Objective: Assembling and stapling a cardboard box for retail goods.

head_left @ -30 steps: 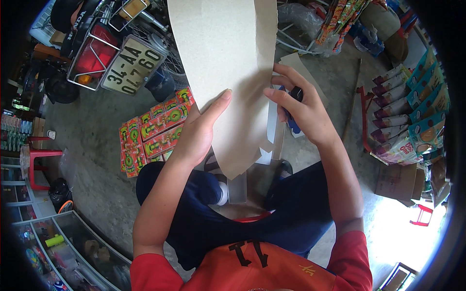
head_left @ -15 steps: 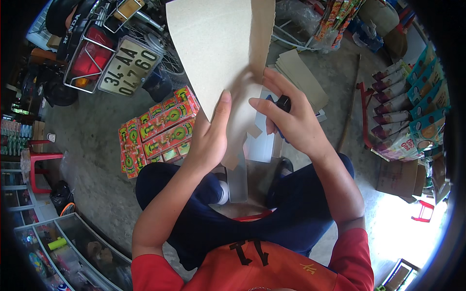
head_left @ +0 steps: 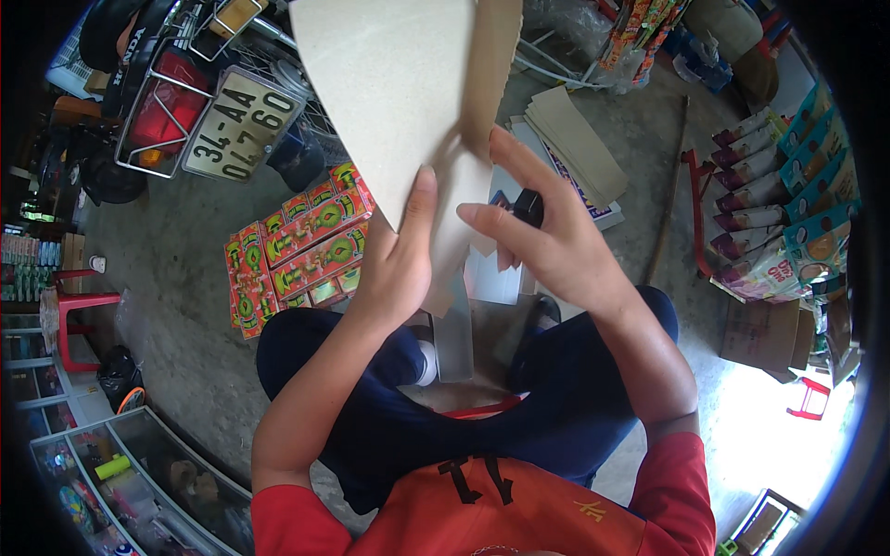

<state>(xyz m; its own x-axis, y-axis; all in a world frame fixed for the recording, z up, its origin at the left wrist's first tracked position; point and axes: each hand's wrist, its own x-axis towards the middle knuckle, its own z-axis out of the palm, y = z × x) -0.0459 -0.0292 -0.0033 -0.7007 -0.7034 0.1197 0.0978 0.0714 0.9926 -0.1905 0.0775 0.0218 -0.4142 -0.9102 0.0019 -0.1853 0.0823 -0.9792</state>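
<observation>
A large sheet of pale cardboard (head_left: 394,83) stands up before me, its right edge bent into a darker flap (head_left: 494,69). My left hand (head_left: 400,264) grips its lower left side, thumb on the face and fingers behind. With the index finger against the flap and the thumb near the crease, my right hand (head_left: 556,236) is curled round a black-ended object (head_left: 529,208). The rest of that object is hidden by the fingers, so its kind is unclear. Below the sheet, a white box-like piece (head_left: 492,280) lies between my feet.
Red and green patterned boxes (head_left: 301,250) lie on the floor at left, near a parked motorbike's plate (head_left: 236,125). Cut cardboard strips (head_left: 579,148) are stacked beyond my right hand. A rack of snack bags (head_left: 788,204) stands at right, a glass case (head_left: 139,473) at lower left.
The cardboard sheet has shifted left, and its right flap shows wider. My right hand has moved slightly left with it, still holding the black-ended object.
</observation>
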